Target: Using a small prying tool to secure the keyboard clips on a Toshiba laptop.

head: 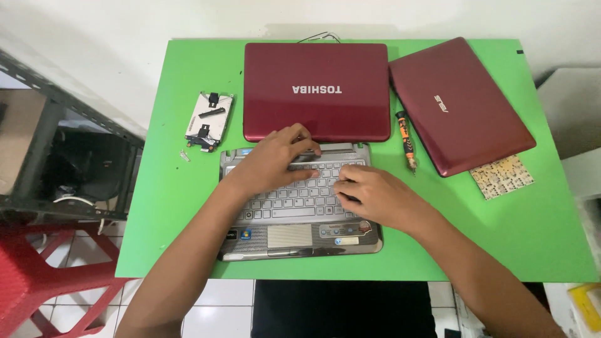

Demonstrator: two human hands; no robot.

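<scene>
A silver laptop base [300, 241] with a grey keyboard [294, 203] lies on the green table [175, 206], in front of me. My left hand [272, 159] rests on the keyboard's upper left, fingertips at its top edge. My right hand [372, 194] presses on the keyboard's right side, fingers curled onto the keys. Neither hand holds a separate object. A dark red laptop lid [316, 91] lies flat just behind the base.
A second closed dark red laptop [460, 103] lies at the right, with an orange and black screwdriver [407, 141] beside it. A hard drive [210, 120] sits at the left, a small perforated beige sheet [502, 177] at the right. A red stool [37, 281] and a metal shelf [56, 150] stand left of the table.
</scene>
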